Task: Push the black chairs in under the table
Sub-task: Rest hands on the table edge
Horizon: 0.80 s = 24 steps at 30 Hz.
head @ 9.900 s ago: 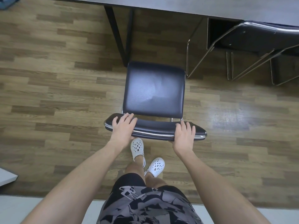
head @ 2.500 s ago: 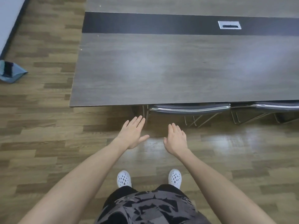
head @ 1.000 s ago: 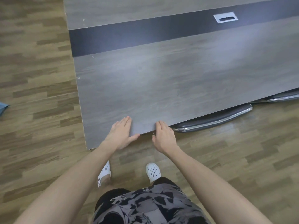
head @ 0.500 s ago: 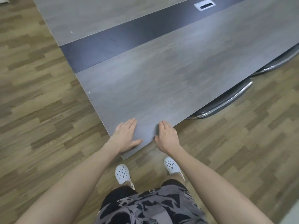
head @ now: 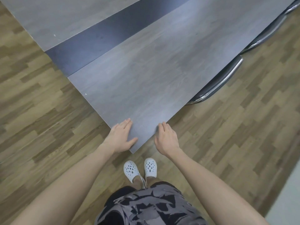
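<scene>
A grey wood-grain table (head: pixel 146 65) with a dark centre strip fills the upper view, its near corner pointing at me. A black chair (head: pixel 217 82) with a chrome rail is tucked under the table's right edge; only its backrest top shows. A second black chair (head: pixel 267 30) is tucked in farther along that edge. My left hand (head: pixel 121 137) hovers flat at the corner's left side, fingers spread, holding nothing. My right hand (head: pixel 167 138) hangs open over the floor just right of the corner.
Wood-pattern floor (head: pixel 40 119) surrounds the table on the left and right. My feet in white clogs (head: pixel 139 168) stand right behind the table corner. A pale wall base (head: pixel 285 195) runs along the lower right.
The view has swung round the table's corner, which now points straight at me. Both tucked chairs have slid toward the upper right of the view. My hands stay open near the corner.
</scene>
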### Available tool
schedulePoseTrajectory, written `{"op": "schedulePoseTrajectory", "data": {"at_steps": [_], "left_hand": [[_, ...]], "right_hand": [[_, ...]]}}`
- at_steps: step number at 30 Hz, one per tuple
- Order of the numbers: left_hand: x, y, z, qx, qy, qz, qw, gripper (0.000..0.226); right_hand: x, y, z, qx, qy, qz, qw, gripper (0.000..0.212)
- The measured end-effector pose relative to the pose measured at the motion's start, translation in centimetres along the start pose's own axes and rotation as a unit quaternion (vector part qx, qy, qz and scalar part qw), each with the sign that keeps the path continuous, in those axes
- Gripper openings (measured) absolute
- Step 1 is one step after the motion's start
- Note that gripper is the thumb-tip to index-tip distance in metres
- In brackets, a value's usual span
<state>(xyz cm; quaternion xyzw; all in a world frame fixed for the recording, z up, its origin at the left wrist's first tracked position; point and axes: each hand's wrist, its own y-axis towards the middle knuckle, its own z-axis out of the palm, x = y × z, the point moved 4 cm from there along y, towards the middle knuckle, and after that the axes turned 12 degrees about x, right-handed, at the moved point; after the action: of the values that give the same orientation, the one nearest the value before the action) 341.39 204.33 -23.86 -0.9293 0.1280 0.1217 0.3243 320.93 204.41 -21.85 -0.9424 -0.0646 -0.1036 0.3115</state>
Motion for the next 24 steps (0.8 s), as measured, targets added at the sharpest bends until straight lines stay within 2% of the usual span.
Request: {"op": "schedulePoseTrajectory", "data": {"at_steps": [6, 12, 18, 24], "left_hand": [[-0.2, 0.1, -0.7, -0.014, -0.016, -0.015, 1.0, 0.07], [0.9, 0.4, -0.7, -0.014, -0.019, -0.023, 0.999, 0.074], [3.8, 1.5, -2.0, -0.035, 0.003, 0.006, 0.999, 0.073], [9.2, 2.6, -4.4, -0.013, 0.064, 0.053, 0.996, 0.074]], "right_hand": [[-0.2, 0.5, -0.8, -0.018, 0.009, -0.016, 1.0, 0.047], [0.4, 1.1, -0.8, -0.017, 0.021, -0.011, 1.0, 0.045], [2.1, 1.5, -0.1, -0.002, 0.035, 0.037, 0.999, 0.047], [7.6, 2.9, 1.1, -0.015, 0.079, 0.117, 0.99, 0.049]]}}
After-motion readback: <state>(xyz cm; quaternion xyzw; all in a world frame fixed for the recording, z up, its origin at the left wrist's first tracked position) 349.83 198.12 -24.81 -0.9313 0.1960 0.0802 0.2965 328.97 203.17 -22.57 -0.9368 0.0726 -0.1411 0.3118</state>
